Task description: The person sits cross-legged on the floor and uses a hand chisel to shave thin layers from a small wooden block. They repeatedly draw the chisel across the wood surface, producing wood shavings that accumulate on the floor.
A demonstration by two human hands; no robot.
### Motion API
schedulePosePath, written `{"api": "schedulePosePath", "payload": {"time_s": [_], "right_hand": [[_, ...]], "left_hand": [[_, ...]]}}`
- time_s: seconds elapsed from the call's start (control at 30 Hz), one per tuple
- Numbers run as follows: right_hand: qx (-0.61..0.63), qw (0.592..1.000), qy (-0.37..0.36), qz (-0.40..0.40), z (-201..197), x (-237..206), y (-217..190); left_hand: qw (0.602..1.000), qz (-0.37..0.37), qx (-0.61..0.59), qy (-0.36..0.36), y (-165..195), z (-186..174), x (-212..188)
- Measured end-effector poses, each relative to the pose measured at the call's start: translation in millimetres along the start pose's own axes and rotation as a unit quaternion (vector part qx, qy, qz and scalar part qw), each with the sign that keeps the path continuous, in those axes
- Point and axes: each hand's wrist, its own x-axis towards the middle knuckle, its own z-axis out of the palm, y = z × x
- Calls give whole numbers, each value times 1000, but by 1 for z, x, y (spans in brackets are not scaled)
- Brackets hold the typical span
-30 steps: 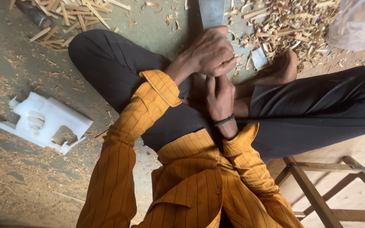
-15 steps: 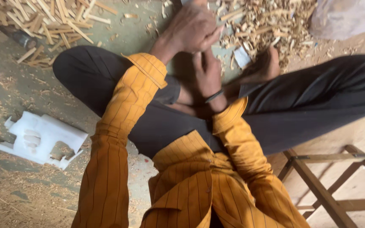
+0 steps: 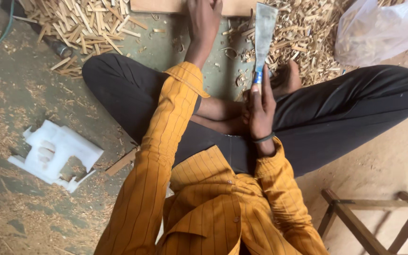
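The fingers of the right hand (image 3: pixel 259 111) are wrapped shut around the blue-banded handle of a flat steel blade (image 3: pixel 264 35), which stands nearly upright, its broad end pointing away from the body toward the heap of wood shavings (image 3: pixel 308 42). The left hand (image 3: pixel 204 21) reaches forward and lies on a pale wooden board (image 3: pixel 166 5) at the top edge of the view; its fingers run out of frame, so I cannot tell whether they press flat or curl over the board's far edge.

To do this well, I judge the board should be pinned firmly under the left palm, with those fingers kept clear of the blade's path, and the blade held low on its handle so the wrist steers the edge.

The right forearm comes up short and close to the belly, wrist straight, a dark band around it. The left arm is stretched long across the raised left knee, its striped mustard sleeve ending at the wrist. The person sits cross-legged on the floor (image 3: pixel 20 94). Cut wooden sticks (image 3: pixel 90 21) lie to the left, a white foam block (image 3: pixel 53 153) further left, a plastic bag (image 3: pixel 378 30) at the right, and a wooden stool frame (image 3: pixel 364 222) near the right knee.
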Motion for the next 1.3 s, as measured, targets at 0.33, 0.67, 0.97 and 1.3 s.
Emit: {"api": "schedulePosePath", "payload": {"time_s": [0.33, 0.67, 0.97, 1.3], "right_hand": [[-105, 994, -25, -15, 4, 13, 14], [-361, 927, -44, -94, 18, 9, 22], [-385, 918, -21, -94, 53, 23, 44], [-438, 896, 22, -67, 64, 30, 50]], "left_hand": [[991, -115, -63, -23, 16, 1, 24], [923, 311, -208, -95, 38, -78, -30], [861, 318, -207, -338, 13, -66, -55], [845, 317, -189, -388, -7, -35, -65]]}}
